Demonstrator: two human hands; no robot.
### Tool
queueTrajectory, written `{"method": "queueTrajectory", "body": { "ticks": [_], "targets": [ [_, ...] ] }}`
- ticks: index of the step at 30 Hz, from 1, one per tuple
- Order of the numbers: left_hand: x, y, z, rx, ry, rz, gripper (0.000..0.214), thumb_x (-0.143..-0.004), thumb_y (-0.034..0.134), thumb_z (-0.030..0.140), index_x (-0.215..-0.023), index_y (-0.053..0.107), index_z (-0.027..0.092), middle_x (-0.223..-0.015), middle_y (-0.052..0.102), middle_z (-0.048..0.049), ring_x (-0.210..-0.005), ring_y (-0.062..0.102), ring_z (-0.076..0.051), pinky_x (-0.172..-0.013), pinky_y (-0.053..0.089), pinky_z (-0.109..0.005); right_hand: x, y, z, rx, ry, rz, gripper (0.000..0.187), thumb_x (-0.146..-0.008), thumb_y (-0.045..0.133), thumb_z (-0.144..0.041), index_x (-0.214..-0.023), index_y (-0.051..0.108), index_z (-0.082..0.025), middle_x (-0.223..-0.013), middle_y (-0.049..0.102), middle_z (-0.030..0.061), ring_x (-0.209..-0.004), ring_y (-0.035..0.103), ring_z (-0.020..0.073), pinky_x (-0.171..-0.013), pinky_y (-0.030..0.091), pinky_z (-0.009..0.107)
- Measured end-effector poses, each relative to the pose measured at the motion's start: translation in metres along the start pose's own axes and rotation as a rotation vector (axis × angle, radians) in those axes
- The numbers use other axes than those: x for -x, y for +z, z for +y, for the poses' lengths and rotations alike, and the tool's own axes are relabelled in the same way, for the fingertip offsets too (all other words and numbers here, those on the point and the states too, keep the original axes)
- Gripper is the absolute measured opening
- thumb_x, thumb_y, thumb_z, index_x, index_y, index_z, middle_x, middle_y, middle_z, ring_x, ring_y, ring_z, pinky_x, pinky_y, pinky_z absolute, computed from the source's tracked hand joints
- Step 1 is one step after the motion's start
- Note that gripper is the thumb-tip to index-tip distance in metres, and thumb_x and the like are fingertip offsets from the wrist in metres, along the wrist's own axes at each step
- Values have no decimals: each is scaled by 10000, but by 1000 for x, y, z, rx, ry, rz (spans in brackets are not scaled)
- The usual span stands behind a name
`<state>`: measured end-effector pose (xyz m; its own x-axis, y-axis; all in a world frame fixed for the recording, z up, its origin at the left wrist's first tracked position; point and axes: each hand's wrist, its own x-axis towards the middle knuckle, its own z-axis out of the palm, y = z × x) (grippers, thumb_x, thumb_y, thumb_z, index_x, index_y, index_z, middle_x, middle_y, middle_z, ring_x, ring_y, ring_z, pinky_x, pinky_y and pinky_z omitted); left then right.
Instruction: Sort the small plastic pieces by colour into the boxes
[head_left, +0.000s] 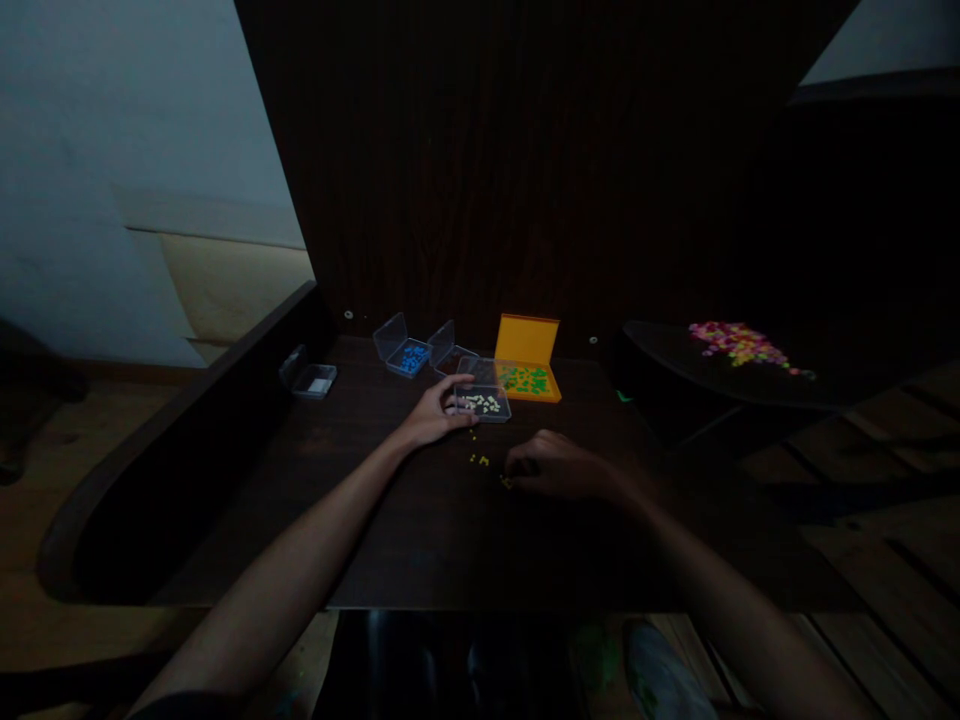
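Observation:
My left hand [433, 412] grips the left side of a clear plastic box [496, 417], thumb along the front and fingers behind. Pale yellow small pieces lie inside that box, and its clear lid stands raised. A few loose yellow pieces [484, 461] are scattered on the dark tabletop in front of it. To their right, my right hand [551, 463] is low over the table with thumb and fingertips pinched together, beside some yellow bits [506, 482]. Whether a piece is between those fingertips is too dark to make out.
Behind stand an orange box [527, 340] with green pieces, a clear box [409, 362] with blue pieces, and another clear box [444, 350] partly hidden. A small clear case [311, 381] sits at left. Multicoloured pieces [739, 343] are heaped on a dark surface at right.

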<state>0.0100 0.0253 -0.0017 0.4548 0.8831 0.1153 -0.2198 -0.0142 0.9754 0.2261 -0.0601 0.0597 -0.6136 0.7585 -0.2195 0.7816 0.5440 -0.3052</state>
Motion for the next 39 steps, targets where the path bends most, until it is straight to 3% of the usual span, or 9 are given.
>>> {"method": "queueTrajectory", "body": {
  "ticks": [10, 17, 20, 26, 31, 39],
  "targets": [
    [0, 0, 0, -13, 10, 5, 674, -559, 819, 110, -1182, 572, 179, -1243, 539, -95, -866, 587, -112, -817, 549, -317, -9, 2, -3, -7, 3, 8, 158, -879, 556, -236, -909, 711, -229, -876, 731, 19, -800, 631, 170, -699, 369, 261],
    [0, 0, 0, -21, 26, -9, 661, -570, 818, 118, -1181, 575, 185, -1279, 526, -99, -867, 590, -109, -806, 551, -303, -15, 9, -1, 91, 143, 60, 155, -913, 531, -302, -956, 658, -223, -882, 685, 51, -787, 597, 180, -624, 303, 256],
    [0, 0, 0, -20, 27, -4, 665, -567, 818, 111, -1183, 578, 180, -1267, 536, -102, -860, 590, -106, -797, 550, -295, -16, 10, -2, 115, 134, 57, 159, -933, 504, -296, -958, 635, -210, -865, 665, 49, -754, 574, 159, -616, 290, 253],
    [-1, -1, -3, -19, 34, -9, 671, -568, 818, 113, -1189, 573, 182, -1270, 537, -105, -877, 594, -117, -806, 542, -300, -19, -12, -2, -16, 30, 179, 173, -920, 516, -303, -942, 645, -190, -688, 600, -6, -594, 495, 113, -573, 284, 230],
    [-1, -2, -4, 0, 30, -20, 688, -564, 825, 113, -1196, 562, 181, -1218, 561, -98, -873, 620, -125, -797, 547, -299, -37, -32, 6, -57, -1, 332, 162, -898, 537, -266, -938, 653, -160, -681, 575, -5, -599, 478, 112, -591, 297, 225],
    [-1, -1, -4, 60, 23, -56, 693, -573, 814, 84, -1205, 541, 164, -1084, 629, -83, -897, 649, -154, -846, 540, -345, -71, -33, 12, 17, 32, 286, 177, -892, 546, -253, -935, 696, -169, -722, 626, 27, -644, 506, 132, -596, 280, 243]
  ]
}}
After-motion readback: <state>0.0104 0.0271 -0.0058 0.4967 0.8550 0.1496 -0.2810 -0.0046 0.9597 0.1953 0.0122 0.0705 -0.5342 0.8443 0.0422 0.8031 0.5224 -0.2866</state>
